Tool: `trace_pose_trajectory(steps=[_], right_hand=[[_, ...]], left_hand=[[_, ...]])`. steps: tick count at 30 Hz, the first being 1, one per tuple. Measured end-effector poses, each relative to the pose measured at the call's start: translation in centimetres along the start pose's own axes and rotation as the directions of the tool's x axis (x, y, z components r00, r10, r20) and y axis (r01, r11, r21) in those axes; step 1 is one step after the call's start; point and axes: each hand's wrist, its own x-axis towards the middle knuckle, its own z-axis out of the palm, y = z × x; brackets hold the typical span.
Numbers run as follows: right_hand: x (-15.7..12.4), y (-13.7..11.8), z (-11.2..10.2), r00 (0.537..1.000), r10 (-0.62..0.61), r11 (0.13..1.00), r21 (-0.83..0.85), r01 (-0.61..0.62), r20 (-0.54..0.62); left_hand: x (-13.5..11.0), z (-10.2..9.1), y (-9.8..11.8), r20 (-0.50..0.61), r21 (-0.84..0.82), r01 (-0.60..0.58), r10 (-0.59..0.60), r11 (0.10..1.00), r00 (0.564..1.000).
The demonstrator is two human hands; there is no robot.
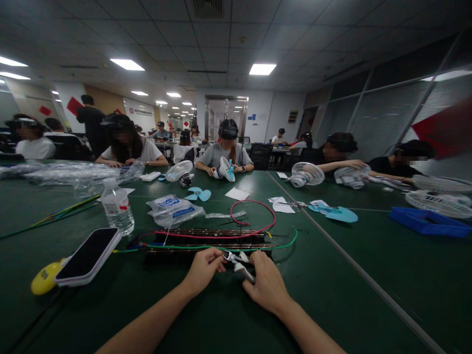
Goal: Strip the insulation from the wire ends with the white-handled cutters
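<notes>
My right hand (pixel 267 280) is wrapped round the pale grips of a pair of pliers (pixel 244 271), whose metal head points left. At that head, the fingertips of my left hand (pixel 202 270) are pinched together; whatever lies between them is too small to make out. Just beyond both hands lies a long black rack with copper-coloured bars (pixel 210 235). A green wire (pixel 206 247) runs along its near side. From its far side a red wire (pixel 275 214) rises in a loop. Thin black ties stick up near the middle of the rack.
To the left are a phone (pixel 88 258) propped at a slant, a yellow object (pixel 46 279) and a water bottle (pixel 117 209). Plastic bags (pixel 175 211), blue fan blades (pixel 199 194) and a blue tray (pixel 427 222) lie farther off. Several people sit across the table (pixel 332 305).
</notes>
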Motion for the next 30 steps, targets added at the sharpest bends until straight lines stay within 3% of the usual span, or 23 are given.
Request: trace_pose_trajectory(steps=[11,21,30], right_hand=[[-0.05,0.25,0.35,0.996,0.054,0.997,0.057,-0.058,0.068],[0.17,-0.30,0.07,0.994,0.061,0.993,-0.104,-0.051,0.093],[0.20,-0.25,0.08,0.988,0.091,0.990,-0.115,-0.077,0.122]], left_hand=[[-0.04,0.10,0.31,-0.007,-0.011,0.015,-0.015,1.000,1.000],[0.07,0.10,-0.14,0.005,-0.004,0.009,-0.009,1.000,1.000],[0.10,0.14,-0.20,0.010,-0.017,0.025,-0.025,1.000,1.000]])
